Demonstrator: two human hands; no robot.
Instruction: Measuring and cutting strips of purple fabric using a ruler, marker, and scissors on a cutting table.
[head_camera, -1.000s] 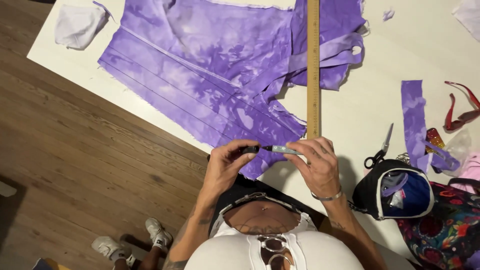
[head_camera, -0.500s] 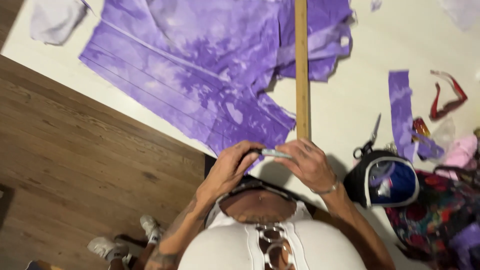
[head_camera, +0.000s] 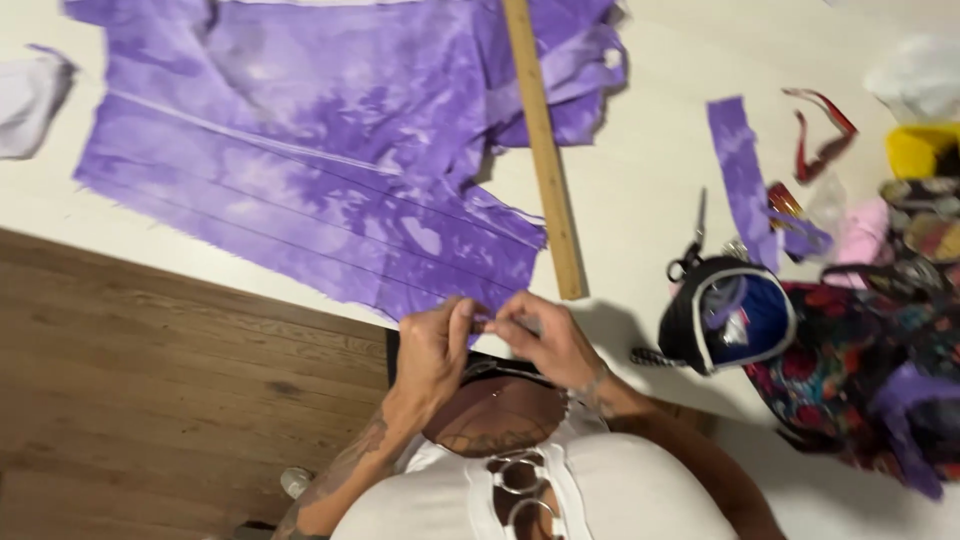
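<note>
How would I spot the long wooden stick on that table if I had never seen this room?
Start at the big purple tie-dyed cloth spread over the white table. Along its right edge lies the wooden ruler, running from the table's far side toward the person's hands. It is the only straight, tan, rigid thing there; the scissors to its right are small and metal.

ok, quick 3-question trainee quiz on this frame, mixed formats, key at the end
1. True or false: the wooden ruler lies partly on the purple fabric.
2. Which sits closest to the small scissors? A) the white cloth B) the open black pouch C) the yellow container
3. Fill in: the left hand and right hand meet at the table's ____ edge.

Key:
1. True
2. B
3. Near, by the fabric's lower corner; what they pinch is too small to tell.
</note>
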